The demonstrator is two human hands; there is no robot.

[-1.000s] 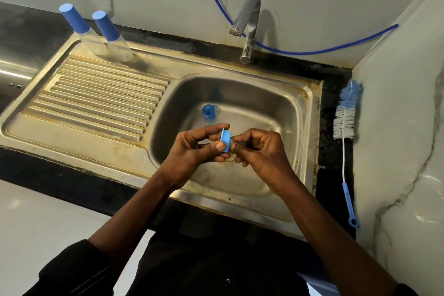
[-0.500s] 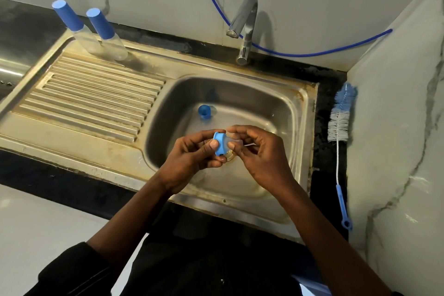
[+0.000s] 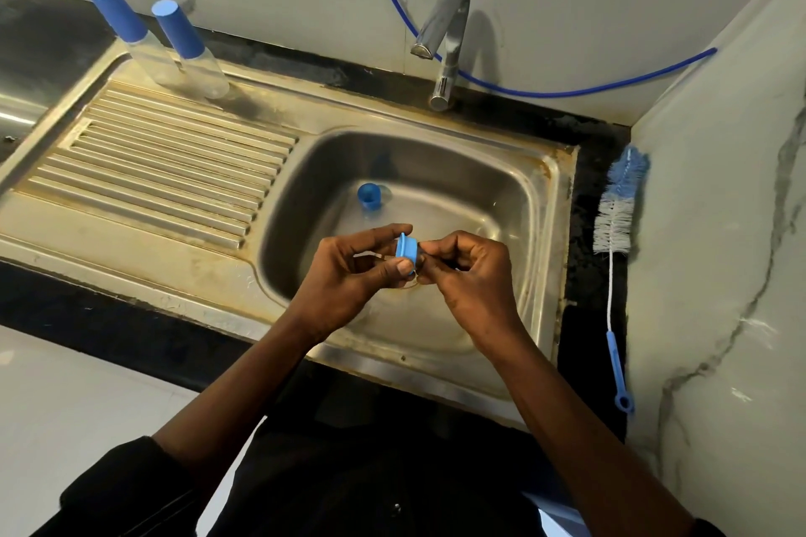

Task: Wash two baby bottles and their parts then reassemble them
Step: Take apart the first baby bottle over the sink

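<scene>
While working over the sink (image 3: 562, 205) to catch drips, pinching the blue ring (image 3: 407, 252) with left hand (image 3: 349, 270), right hand (image 3: 471, 270) pinching its other side, maybe seating a clear teat, can't tell. Got a second blue piece (image 3: 370, 194) at the basin's far-left, two capped bottles (image 3: 192, 70) parked at the drainboard's (image 3: 152, 170) far-left corner. Stained steel, black bench (image 3: 584, 318), marble walls (image 3: 719, 231).

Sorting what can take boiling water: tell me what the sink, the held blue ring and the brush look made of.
Sink: stainless steel, brushed, dull sheen with brownish staining at the rim. Blue ring, pinched by the left hand: likely moulded plastic, matte, uniform colour. Bottle brush: probably nylon bristles, thin white stem, blue plastic handle.
</scene>
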